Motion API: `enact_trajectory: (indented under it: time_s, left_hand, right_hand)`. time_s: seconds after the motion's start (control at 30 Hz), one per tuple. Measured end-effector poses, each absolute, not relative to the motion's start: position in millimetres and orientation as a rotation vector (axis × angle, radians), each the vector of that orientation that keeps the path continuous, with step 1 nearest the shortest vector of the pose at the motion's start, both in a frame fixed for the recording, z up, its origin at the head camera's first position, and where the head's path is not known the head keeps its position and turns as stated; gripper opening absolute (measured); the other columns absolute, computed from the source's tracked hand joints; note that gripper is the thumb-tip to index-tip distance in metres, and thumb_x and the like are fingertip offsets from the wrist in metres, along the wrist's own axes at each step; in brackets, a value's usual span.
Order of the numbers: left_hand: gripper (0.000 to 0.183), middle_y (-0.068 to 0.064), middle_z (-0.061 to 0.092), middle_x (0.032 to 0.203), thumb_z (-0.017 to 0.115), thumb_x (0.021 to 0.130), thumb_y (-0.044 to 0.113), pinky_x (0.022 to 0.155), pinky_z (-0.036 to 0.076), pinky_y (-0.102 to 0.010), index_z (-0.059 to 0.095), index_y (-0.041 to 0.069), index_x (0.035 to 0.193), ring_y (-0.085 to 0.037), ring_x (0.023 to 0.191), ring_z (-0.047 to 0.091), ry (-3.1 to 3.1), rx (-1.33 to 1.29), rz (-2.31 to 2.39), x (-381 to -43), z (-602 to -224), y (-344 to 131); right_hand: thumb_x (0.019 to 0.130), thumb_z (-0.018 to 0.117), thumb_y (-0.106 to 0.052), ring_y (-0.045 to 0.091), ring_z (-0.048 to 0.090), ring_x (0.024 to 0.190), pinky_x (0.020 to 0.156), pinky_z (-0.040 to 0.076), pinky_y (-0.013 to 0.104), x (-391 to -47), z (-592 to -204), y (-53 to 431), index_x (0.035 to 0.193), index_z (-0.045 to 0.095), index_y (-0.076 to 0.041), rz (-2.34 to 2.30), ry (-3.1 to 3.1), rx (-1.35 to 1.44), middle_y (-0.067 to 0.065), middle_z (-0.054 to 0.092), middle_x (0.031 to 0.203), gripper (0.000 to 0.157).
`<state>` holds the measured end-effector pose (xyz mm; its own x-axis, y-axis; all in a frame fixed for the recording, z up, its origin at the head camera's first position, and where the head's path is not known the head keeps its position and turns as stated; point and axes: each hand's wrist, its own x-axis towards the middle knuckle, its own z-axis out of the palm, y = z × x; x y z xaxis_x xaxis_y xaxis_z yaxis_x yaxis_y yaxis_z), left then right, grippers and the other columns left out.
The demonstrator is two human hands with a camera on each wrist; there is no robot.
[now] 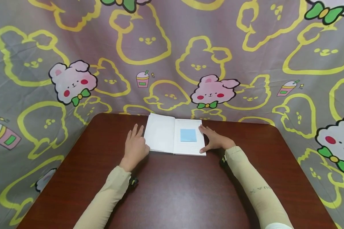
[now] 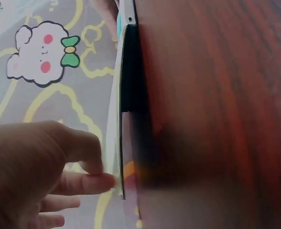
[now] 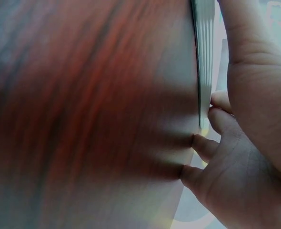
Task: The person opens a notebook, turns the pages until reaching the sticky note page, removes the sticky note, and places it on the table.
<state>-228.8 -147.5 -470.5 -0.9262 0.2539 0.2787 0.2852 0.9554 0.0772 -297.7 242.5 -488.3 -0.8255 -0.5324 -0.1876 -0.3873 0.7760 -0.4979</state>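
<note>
An open notebook (image 1: pixel 160 133) lies near the table's far edge, its left side blank and its right page lined. A light blue square sticky note (image 1: pixel 188 135) sits on that right page. My left hand (image 1: pixel 135 148) is at the notebook's left edge, and in the left wrist view a fingertip (image 2: pixel 109 182) touches the edge of the cover (image 2: pixel 120 143), which stands a little off the table. My right hand (image 1: pixel 216 139) rests spread at the right edge, thumb near the lower corner and fingers higher up. In the right wrist view its fingertips (image 3: pixel 193 174) reach down to the table beside the page block (image 3: pixel 205 62).
The dark red-brown wooden table (image 1: pixel 175 190) has rounded far corners. A grey curtain (image 1: pixel 160 38) with yellow outlines and cartoon bunnies hangs right behind and beside it. Dark wrist devices (image 1: pixel 133 182) sit under both forearms, over pale sleeves (image 1: pixel 103 197).
</note>
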Motion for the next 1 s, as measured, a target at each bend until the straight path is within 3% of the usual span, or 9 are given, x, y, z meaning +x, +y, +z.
enact_trajectory:
  time_s: [0.37, 0.43, 0.53, 0.63, 0.7, 0.87, 1.0]
  left_hand:
    - [0.025, -0.021, 0.045, 0.155, 0.065, 0.082, 0.016, 0.12, 0.025, -0.063, 0.063, 0.008, 0.058, -0.043, 0.152, 0.024, -3.042, -0.338, -0.166, -236.3, -480.7, -147.0]
    - [0.021, -0.022, 0.044, 0.156, 0.065, 0.083, 0.019, 0.121, 0.023, -0.063, 0.069, 0.005, 0.066, -0.044, 0.152, 0.023, -3.069, -0.313, -0.171, -236.4, -479.3, -147.2]
    - [0.027, -0.025, 0.042, 0.156, 0.065, 0.084, 0.022, 0.122, 0.018, -0.065, 0.076, 0.0, 0.093, -0.046, 0.152, 0.021, -3.117, -0.24, -0.161, -235.4, -475.4, -147.3]
    - [0.047, -0.03, 0.039, 0.156, 0.065, 0.085, 0.022, 0.121, 0.012, -0.067, 0.068, -0.005, 0.124, -0.049, 0.152, 0.02, -3.139, -0.187, -0.151, -236.4, -471.9, -146.6]
    - [0.056, -0.032, 0.038, 0.156, 0.062, 0.086, 0.02, 0.121, 0.012, -0.069, 0.059, -0.007, 0.135, -0.05, 0.151, 0.021, -3.139, -0.19, -0.161, -238.3, -470.5, -144.8]
    - [0.053, -0.029, 0.044, 0.154, 0.057, 0.089, 0.015, 0.12, 0.021, -0.067, 0.056, -0.005, 0.138, -0.049, 0.149, 0.027, -3.088, -0.369, -0.235, -249.1, -471.8, -135.0]
    - [0.051, -0.022, 0.04, 0.159, 0.054, 0.098, 0.02, 0.121, 0.023, -0.064, 0.053, 0.002, 0.146, -0.044, 0.152, 0.026, -3.053, -0.593, -0.22, -262.7, -475.5, -121.8]
  right_hand:
    - [0.071, 0.092, -0.046, 0.049, 0.002, 0.154, 0.119, 0.009, 0.072, -295.8, -485.9, 243.1, 0.161, 0.011, 0.003, -0.663, 2.649, -0.71, 0.023, 0.006, 0.169, 0.131]
    - [0.071, 0.092, -0.045, 0.049, 0.002, 0.154, 0.119, 0.009, 0.072, -295.9, -486.3, 243.4, 0.161, 0.012, 0.003, -0.666, 2.65, -0.71, 0.023, 0.006, 0.169, 0.13]
    - [0.071, 0.092, -0.045, 0.049, 0.002, 0.154, 0.119, 0.009, 0.072, -297.0, -487.7, 243.6, 0.161, 0.011, 0.003, -0.662, 2.652, -0.714, 0.023, 0.006, 0.169, 0.13]
    - [0.071, 0.091, -0.047, 0.047, 0.001, 0.155, 0.12, 0.008, 0.071, -298.4, -488.8, 243.8, 0.162, 0.01, 0.001, -0.656, 2.65, -0.693, 0.021, 0.006, 0.17, 0.131]
    - [0.071, 0.091, -0.047, 0.047, 0.002, 0.155, 0.12, 0.008, 0.071, -298.9, -489.1, 243.9, 0.162, 0.01, 0.0, -0.654, 2.651, -0.685, 0.021, 0.006, 0.17, 0.131]
    - [0.07, 0.091, -0.048, 0.048, 0.002, 0.155, 0.12, 0.008, 0.071, -299.0, -488.7, 244.4, 0.162, 0.01, 0.0, -0.652, 2.655, -0.683, 0.022, 0.007, 0.17, 0.132]
    - [0.07, 0.091, -0.048, 0.047, 0.001, 0.155, 0.12, 0.007, 0.07, -298.5, -488.0, 244.7, 0.163, 0.009, -0.001, -0.655, 2.641, -0.681, 0.02, 0.006, 0.17, 0.132]
